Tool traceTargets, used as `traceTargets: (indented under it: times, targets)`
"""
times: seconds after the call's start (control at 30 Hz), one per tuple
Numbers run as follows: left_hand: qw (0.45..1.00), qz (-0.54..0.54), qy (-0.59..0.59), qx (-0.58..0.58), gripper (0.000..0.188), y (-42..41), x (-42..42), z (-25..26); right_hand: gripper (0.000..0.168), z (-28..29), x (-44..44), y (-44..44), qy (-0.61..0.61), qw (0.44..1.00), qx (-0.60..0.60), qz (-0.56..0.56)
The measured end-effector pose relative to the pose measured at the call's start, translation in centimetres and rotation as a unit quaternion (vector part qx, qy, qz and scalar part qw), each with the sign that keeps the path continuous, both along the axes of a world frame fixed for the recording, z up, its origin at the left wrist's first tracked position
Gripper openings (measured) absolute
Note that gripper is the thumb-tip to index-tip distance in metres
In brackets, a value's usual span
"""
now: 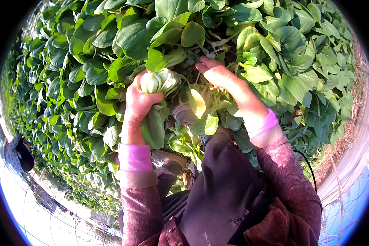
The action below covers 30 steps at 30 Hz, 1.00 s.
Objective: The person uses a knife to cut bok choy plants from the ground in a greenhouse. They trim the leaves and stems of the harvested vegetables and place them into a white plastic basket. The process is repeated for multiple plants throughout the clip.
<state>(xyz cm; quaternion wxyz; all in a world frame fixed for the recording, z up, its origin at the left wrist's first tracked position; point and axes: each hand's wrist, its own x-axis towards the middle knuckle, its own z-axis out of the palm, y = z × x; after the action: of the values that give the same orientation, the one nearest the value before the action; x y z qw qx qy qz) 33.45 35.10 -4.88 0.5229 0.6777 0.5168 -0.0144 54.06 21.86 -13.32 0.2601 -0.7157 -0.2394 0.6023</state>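
Observation:
My left hand [141, 95] is closed around a leafy green plant like bok choy, whose pale, rounded stem bases [156, 81] face up between thumb and fingers. A broad green leaf [153, 127] hangs below that hand. To the right, my right hand [216, 72] reaches low among the stems near the soil, fingers pointing up and left. Something thin and dark shows at its fingertips; what it is, and whether the hand grips it, cannot be made out. A yellow leaf [198, 103] lies between the two hands, below the right one.
Dense leafy greens [95, 67] spread on the left, with more leaves [295, 61] on the right. My shoe [184, 114] stands among them. Dry straw [335, 166] and pale sheeting [353, 147] border the right side. Another person [18, 153] is at the far left edge.

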Motion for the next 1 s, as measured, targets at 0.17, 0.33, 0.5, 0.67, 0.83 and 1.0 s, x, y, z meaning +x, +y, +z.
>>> traceTargets:
  times: [0.17,0.33,0.5,0.67,0.83,1.0]
  targets:
    - [1.000,0.022,0.012,-0.012,0.068,-0.7,-0.5,-0.6,0.046,1.1,1.0,1.8,0.024,0.998,-0.026,0.056]
    - [0.961,0.182,-0.095,-0.187,0.061,-2.2,-2.1,-1.3,0.050,-0.7,-0.3,3.3,-0.052,0.994,-0.035,0.088]
    - [0.892,0.286,-0.189,-0.294,0.057,-3.9,-4.0,-1.9,0.037,-1.3,-0.8,1.3,-0.100,0.992,0.029,0.076]
    - [0.904,0.232,-0.226,-0.279,0.063,-4.6,-4.9,-0.6,0.031,1.1,-1.8,-0.1,0.176,0.966,0.050,-0.181]
    - [0.994,-0.053,-0.095,0.019,0.068,-5.9,-4.6,2.0,0.041,3.5,-2.8,-1.1,0.370,0.866,0.119,-0.314]
    - [0.982,-0.076,-0.110,-0.130,0.091,-7.1,-5.2,3.8,0.048,5.9,-2.4,-4.3,0.359,0.829,0.187,-0.385]
